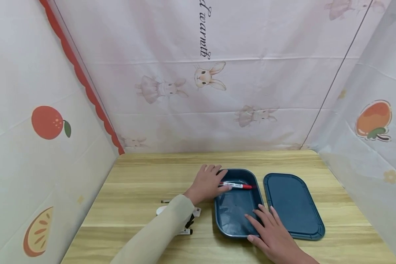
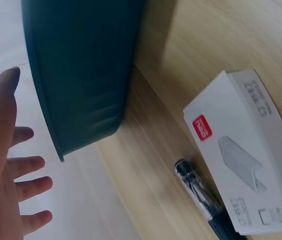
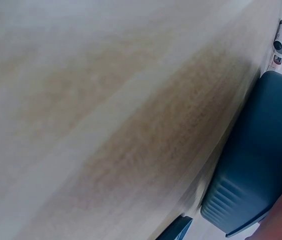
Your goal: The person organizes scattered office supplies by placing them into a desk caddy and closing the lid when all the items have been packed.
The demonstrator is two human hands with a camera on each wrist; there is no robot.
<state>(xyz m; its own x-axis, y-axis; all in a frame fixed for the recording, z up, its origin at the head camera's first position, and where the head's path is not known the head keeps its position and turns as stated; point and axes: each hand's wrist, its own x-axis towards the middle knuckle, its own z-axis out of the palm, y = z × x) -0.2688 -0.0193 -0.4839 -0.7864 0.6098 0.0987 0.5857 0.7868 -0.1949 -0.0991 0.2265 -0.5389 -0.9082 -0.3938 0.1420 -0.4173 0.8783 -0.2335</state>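
A dark blue plastic box (image 1: 232, 216) stands on the table, with a red-and-white marker (image 1: 236, 185) lying inside near its far end. My left hand (image 1: 207, 184) is at the box's far left corner, its thumb over the marker's left end. In the left wrist view its fingers (image 2: 31, 187) are spread, and no grip on the marker shows. At the near right corner my right hand (image 1: 271, 231) reaches over the rim with loosely extended fingers. The right wrist view shows little of that hand, beside the box's outer wall (image 3: 256, 145).
A flat blue lid (image 1: 293, 207) lies right of the box. Left of it, partly behind my sleeve, are a white carton with a stapler-refill-like picture (image 2: 246, 160), a black-capped pen (image 2: 198, 192) and a black-tipped marker (image 1: 186, 231). Fabric walls border the wooden table (image 1: 118, 212).
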